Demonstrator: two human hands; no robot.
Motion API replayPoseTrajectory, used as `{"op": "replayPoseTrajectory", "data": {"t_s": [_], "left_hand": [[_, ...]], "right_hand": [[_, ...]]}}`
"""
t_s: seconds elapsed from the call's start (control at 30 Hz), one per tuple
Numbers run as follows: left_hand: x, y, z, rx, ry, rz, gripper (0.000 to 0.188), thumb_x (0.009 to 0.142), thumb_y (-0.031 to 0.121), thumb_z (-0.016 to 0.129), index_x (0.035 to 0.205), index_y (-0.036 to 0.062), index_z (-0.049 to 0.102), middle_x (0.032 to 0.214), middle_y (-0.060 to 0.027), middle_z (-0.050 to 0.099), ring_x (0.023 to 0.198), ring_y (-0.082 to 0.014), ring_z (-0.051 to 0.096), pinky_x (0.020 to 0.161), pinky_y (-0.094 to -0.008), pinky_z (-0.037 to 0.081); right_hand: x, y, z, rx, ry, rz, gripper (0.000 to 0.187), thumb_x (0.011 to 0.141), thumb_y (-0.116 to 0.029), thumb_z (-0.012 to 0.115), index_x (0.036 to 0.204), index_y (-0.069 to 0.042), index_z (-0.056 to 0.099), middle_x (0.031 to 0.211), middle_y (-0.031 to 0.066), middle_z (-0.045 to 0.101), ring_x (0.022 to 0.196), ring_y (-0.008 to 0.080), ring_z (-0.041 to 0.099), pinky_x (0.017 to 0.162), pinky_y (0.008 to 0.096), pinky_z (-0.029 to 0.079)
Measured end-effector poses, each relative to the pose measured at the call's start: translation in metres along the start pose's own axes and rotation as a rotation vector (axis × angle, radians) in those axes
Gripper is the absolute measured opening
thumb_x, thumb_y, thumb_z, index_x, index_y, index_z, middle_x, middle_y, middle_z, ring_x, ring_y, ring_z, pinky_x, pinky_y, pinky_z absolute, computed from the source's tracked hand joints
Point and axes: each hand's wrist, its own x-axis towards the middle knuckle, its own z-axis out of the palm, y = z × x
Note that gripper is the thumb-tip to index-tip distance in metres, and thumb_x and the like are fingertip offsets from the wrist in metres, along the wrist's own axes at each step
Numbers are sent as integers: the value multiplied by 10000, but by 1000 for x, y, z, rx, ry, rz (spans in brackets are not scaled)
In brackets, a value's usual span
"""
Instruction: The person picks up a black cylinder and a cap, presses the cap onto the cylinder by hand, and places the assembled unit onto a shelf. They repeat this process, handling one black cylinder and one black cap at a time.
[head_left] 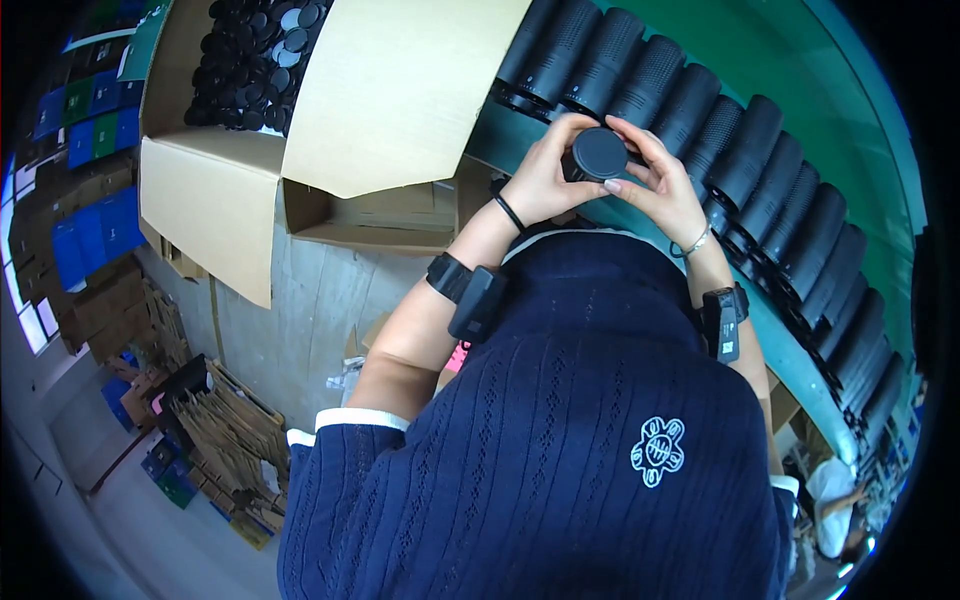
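Observation:
Both my hands hold one black cylindrical part (598, 153) with a round flat end cap facing me, close to my chest. My left hand (545, 178) wraps its left side, fingers curled over the top. My right hand (661, 185) cups its right side, with the thumb on the rim of the cap. A long row of matching black perforated cylinders (700, 120) lies side by side on the green conveyor belt (800, 80) just beyond my hands.
An open cardboard box (210, 180) at the upper left holds several black round caps (255, 55). Flattened cartons (225, 430) and blue boxes (90, 240) lie on the floor to the left. Another person (835, 495) is at the lower right by the belt.

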Motion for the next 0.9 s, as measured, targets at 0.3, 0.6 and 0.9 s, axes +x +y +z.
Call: {"op": "replayPoseTrajectory", "data": {"t_s": [0.3, 0.6, 0.9], "left_hand": [[-13, -7, 19, 108, 82, -1, 751, 726, 235, 818, 1325, 12, 424, 1222, -217, 580, 1147, -351, 588, 940, -390, 482], [-7, -13, 21, 133, 186, 45, 581, 739, 202, 766, 1213, 5, 494, 1055, -223, 644, 1016, -393, 640, 859, -412, 516], [-5, -18, 2, -418, -65, -126, 730, 711, 61, 842, 1274, 59, 376, 1225, -123, 556, 1198, -192, 531, 1023, -343, 441]], "right_hand": [[3, 3, 8, -40, -33, 26, 708, 735, 17, 760, 1377, -69, 472, 1370, 51, 482, 1299, 185, 446, 1105, 362, 369], [4, 18, 19, -325, 131, -109, 630, 737, -8, 768, 1309, -34, 506, 1251, 84, 550, 1209, 188, 524, 1014, 348, 458], [6, 14, 7, -217, 10, -53, 666, 731, -51, 794, 1318, -41, 480, 1352, 46, 437, 1278, 181, 449, 1084, 336, 377]]}}
